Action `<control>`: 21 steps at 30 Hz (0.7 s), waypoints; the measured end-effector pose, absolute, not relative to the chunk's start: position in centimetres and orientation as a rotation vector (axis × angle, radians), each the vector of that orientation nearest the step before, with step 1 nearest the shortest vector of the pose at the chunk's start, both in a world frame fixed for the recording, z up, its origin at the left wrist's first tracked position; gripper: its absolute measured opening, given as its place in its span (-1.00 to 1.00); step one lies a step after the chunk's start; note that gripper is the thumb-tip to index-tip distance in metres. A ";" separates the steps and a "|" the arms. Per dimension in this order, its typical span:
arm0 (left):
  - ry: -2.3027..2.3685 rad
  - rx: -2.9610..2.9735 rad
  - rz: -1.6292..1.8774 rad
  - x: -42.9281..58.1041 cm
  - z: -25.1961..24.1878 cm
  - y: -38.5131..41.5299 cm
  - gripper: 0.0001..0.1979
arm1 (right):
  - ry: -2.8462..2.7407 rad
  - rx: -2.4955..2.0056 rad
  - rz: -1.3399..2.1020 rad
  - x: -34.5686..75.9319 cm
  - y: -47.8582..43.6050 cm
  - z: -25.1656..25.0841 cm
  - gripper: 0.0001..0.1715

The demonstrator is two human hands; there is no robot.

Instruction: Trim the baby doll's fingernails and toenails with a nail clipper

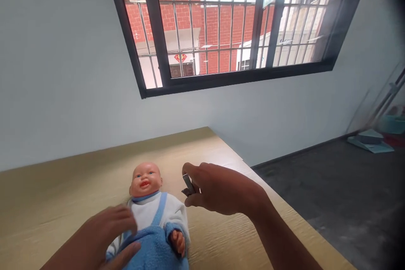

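Observation:
A baby doll (155, 213) in a white top and fluffy blue overalls lies face up on the wooden table (202, 147). My left hand (110, 230) is over the doll's chest and its arm at the picture's left, thumb and fingers apart, slightly blurred; whether it presses on the cloth I cannot tell. To the right of the doll's head and shoulder, my right hand (218, 187) is raised with a small metal nail clipper (189, 184) pinched between thumb and fingers. The doll's bare hand (177, 241) pokes out of its blue cuff, below my right hand and apart from it.
Behind the table is a pale wall (76, 71) with a dark-framed, barred window (215, 80). The table's right edge drops to a dark floor (316, 185). A light-blue dustpan-like item (371, 141) and a teal basin (394, 123) stand in the far right corner.

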State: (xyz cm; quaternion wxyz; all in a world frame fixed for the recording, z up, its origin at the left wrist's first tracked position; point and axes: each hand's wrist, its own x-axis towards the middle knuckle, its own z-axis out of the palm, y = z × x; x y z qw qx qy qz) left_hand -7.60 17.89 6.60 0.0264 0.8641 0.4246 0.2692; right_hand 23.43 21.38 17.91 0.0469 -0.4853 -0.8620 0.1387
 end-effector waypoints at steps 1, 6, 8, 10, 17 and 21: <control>1.312 2.680 0.716 -6.1 7.3 18.1 -0.77 | -2.624 -1.490 0.415 23.6 21.2 18.0 -0.71; 1.040 2.522 0.366 0.3 8.1 20.8 -0.49 | -2.576 -1.530 0.419 24.6 20.3 18.3 -0.80; 0.842 2.517 0.280 1.4 7.3 22.2 -0.63 | -2.587 -1.509 0.480 24.6 19.7 18.4 -0.81; 0.684 2.530 0.303 1.7 6.6 23.2 -0.78 | -2.609 -1.456 0.523 24.3 19.1 18.6 -0.77; 0.378 2.297 0.471 0.5 7.0 25.4 -0.82 | -2.390 -0.989 1.213 22.4 19.0 16.9 -0.54; 0.409 2.076 0.580 -0.1 6.6 26.8 -0.66 | -1.647 -0.640 1.553 22.5 20.3 10.3 -0.36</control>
